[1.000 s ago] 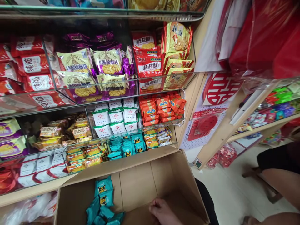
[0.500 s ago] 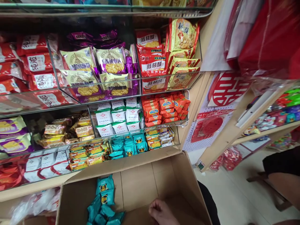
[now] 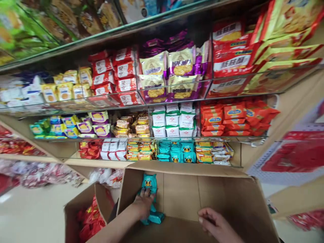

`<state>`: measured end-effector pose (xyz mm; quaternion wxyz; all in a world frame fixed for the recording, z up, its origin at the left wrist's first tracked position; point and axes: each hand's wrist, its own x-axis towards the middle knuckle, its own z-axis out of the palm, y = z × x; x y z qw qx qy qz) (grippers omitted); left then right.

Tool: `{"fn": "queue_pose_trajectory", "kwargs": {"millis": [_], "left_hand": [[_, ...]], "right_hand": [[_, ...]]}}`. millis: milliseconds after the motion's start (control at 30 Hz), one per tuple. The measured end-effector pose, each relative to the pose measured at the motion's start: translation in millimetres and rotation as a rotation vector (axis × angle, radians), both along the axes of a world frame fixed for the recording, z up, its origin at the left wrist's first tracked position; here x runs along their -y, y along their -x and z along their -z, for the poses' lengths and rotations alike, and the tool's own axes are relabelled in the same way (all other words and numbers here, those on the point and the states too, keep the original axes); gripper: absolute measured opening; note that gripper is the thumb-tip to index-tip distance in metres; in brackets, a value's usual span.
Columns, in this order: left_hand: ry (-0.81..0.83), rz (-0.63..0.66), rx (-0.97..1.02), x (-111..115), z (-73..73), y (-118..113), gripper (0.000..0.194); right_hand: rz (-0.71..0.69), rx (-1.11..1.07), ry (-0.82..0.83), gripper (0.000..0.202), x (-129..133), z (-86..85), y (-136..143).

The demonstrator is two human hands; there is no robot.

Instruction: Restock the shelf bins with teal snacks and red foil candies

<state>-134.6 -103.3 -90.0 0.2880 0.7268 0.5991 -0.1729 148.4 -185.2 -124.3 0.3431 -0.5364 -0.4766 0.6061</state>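
Red packets (image 3: 91, 221) lie in a small cardboard box (image 3: 71, 216) at left; beside it, in the left end of our larger cardboard box (image 3: 181, 194), our left hand (image 3: 143, 204) lies spread over teal packets (image 3: 149, 181), perhaps to steady their pile, though we cannot tell whether it grips one. These look glossy and puffy, with a black-and-yellow emblem. Well apart, our right hand (image 3: 215, 220) hangs loosely curled, seemingly empty.

Glossy plastic packets (image 3: 157, 217), matt cardboard box (image 3: 181, 195).
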Motion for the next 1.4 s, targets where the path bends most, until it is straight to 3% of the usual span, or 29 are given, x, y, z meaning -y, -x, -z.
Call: {"fn": "queue_pose_trajectory", "kwargs": {"millis": [67, 200, 300, 500, 633, 733, 867, 1033, 1200, 1267, 1400], "left_hand": [[0.010, 0.070, -0.194, 2.7, 22.6, 1.8, 0.081], [-0.133, 0.232, -0.315, 15.1, 47.2, 7.4, 0.043], [-0.177, 0.224, -0.286, 20.2, 46.5, 8.4, 0.034], [-0.239, 0.190, -0.171, 18.3, 29.1, 14.2, 0.025], [-0.300, 0.003, 0.219, 21.1, 13.3, -0.1, 0.023], [-0.116, -0.226, 0.689, 25.3, 2.7, -31.2, 0.030], [0.149, -0.526, 1.114, 30.5, -7.2, -73.2, 0.037], [0.196, -0.739, 1.276, 33.6, -15.4, -96.2, 0.036], [0.308, -0.979, 1.404, 35.6, -17.3, -102.8, 0.036], [0.294, -0.989, 1.410, 39.1, -19.0, -103.8, 0.038], [0.347, -0.818, 1.333, 50.2, -21.1, -103.0, 0.041]], "right_hand": [[-0.039, 0.002, 0.061, 0.018, 4.5, 21.5, 16.9], [-0.070, 0.067, 0.132, 0.021, 7.4, 39.8, 36.9], [-0.110, 0.158, 0.110, 0.019, 1.8, 41.4, 41.2], [-0.136, 0.230, 0.064, 0.014, -6.8, 44.7, 50.3], [-0.048, 0.119, -0.006, 0.030, -8.5, 30.7, 59.6], [0.103, -0.090, -0.052, 0.055, -12.0, 5.2, 64.1], [0.276, -0.216, -0.060, 0.035, -16.1, -26.3, 61.3], [0.407, -0.241, -0.030, 0.028, -11.9, -41.7, 50.2], [0.402, -0.294, -0.028, 0.033, -7.3, -40.9, 46.9], [0.427, -0.324, 0.000, 0.035, -5.8, -37.9, 48.0], [0.452, -0.392, 0.018, 0.032, -3.4, -30.5, 52.3]]}}
